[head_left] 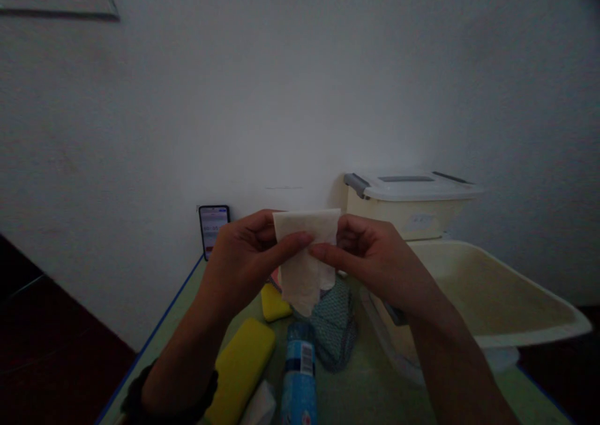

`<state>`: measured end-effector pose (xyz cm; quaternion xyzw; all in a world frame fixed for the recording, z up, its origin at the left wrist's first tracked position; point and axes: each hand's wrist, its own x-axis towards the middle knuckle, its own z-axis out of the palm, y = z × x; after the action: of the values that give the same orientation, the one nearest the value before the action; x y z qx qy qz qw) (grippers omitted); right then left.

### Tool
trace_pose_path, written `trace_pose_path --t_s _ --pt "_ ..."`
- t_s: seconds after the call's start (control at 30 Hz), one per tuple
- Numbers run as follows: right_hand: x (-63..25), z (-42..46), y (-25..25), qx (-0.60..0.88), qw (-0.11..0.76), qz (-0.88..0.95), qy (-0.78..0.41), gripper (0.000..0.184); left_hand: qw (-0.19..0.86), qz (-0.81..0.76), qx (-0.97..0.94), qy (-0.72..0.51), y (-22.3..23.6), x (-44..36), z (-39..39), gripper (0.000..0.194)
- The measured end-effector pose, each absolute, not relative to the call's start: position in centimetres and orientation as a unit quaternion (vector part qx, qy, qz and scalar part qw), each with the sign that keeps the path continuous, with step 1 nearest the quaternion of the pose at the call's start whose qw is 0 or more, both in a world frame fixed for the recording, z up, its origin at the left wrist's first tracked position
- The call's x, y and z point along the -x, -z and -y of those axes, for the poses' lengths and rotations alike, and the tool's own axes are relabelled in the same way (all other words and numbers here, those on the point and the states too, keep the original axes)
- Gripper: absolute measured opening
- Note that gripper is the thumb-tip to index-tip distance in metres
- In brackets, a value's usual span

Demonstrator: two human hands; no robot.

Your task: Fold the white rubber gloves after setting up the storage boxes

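Both hands hold up a white tissue (302,281), partly folded, with its lower edge hanging uneven. My left hand (253,250) is closed on its left side, thumb across the front and fingers behind. From the right, my right hand (370,244) pinches it the same way, the two thumb tips almost meeting. Below the tissue lie a blue bottle (300,375) with a barcode label, a yellow sponge (244,369), a second yellow piece (274,303) and a grey-green cloth (332,325). The fingers behind the tissue are partly hidden.
A phone (214,225) showing a timer leans on the wall at the back left. On the right stand a cream basin (506,287) and, behind it, a lidded storage box (412,206). Blue edging (154,326) borders the green table (187,306).
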<state>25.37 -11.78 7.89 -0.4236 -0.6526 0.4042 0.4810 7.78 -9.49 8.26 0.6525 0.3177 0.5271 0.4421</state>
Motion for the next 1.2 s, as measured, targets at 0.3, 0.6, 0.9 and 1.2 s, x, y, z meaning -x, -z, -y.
trace_pose_path --t_s 0.3,0.6,0.9,1.2 --pt "-25.2 12.0 -8.3 0.409 0.548 0.619 -0.386 0.023 0.503 -0.277 -0.674 -0.465 -8.3 -6.6 8.7 0.025" --pt "-25.7 11.9 -8.5 0.399 0.557 0.607 -0.403 0.021 0.498 -0.305 -0.672 -0.454 -8.6 -6.5 8.7 0.010" --pt "-26.2 11.6 -8.3 0.406 0.506 0.632 -0.424 0.020 0.524 -0.301 -0.656 -0.453 -8.5 -6.5 8.6 0.006" --pt "-25.7 11.7 -8.4 0.408 0.555 0.606 -0.398 0.021 0.518 -0.307 -0.662 -0.446 -8.4 -6.6 8.5 0.014"
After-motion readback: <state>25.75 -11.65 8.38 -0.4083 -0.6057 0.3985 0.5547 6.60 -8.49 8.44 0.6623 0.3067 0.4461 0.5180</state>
